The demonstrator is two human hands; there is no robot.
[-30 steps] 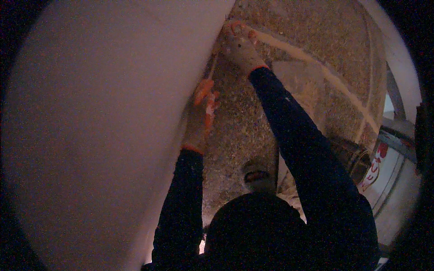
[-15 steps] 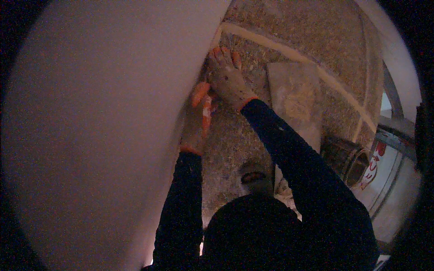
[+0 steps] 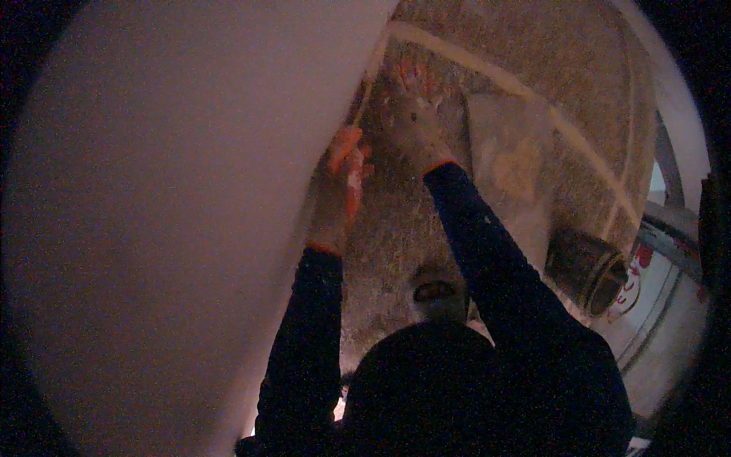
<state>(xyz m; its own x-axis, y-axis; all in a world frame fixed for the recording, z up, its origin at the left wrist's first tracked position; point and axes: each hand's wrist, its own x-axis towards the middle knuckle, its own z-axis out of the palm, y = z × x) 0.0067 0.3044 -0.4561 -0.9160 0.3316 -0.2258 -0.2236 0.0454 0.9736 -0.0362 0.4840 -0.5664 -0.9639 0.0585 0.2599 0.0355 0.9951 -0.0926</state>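
Observation:
My right hand (image 3: pixel 419 122), in a dirty glove with orange-red fingertips, is over the floor a short way from the pale wall (image 3: pixel 190 190). Its fingers are spread and smeared by motion, and nothing shows in them. Low against the wall, my left hand (image 3: pixel 331 202) wears a similar glove. Its orange fingers (image 3: pixel 352 164) look curled; whatever they hold, if anything, I cannot make out in the dim light. A thin light strip (image 3: pixel 367 95) runs along the foot of the wall, just beyond the left fingers.
A dusty flat board (image 3: pixel 510 145) lies right of my right hand. Farther right a dark bucket (image 3: pixel 586 270) lies tipped on its side. A tan band (image 3: pixel 487 68) crosses the rough brown floor (image 3: pixel 388 244). A shoe tip (image 3: pixel 434 291) shows near my body.
My right hand has moved right, away from the wall and from my left hand, with its fingers spreading. My left hand stays low by the wall. The whole view has shifted slightly.

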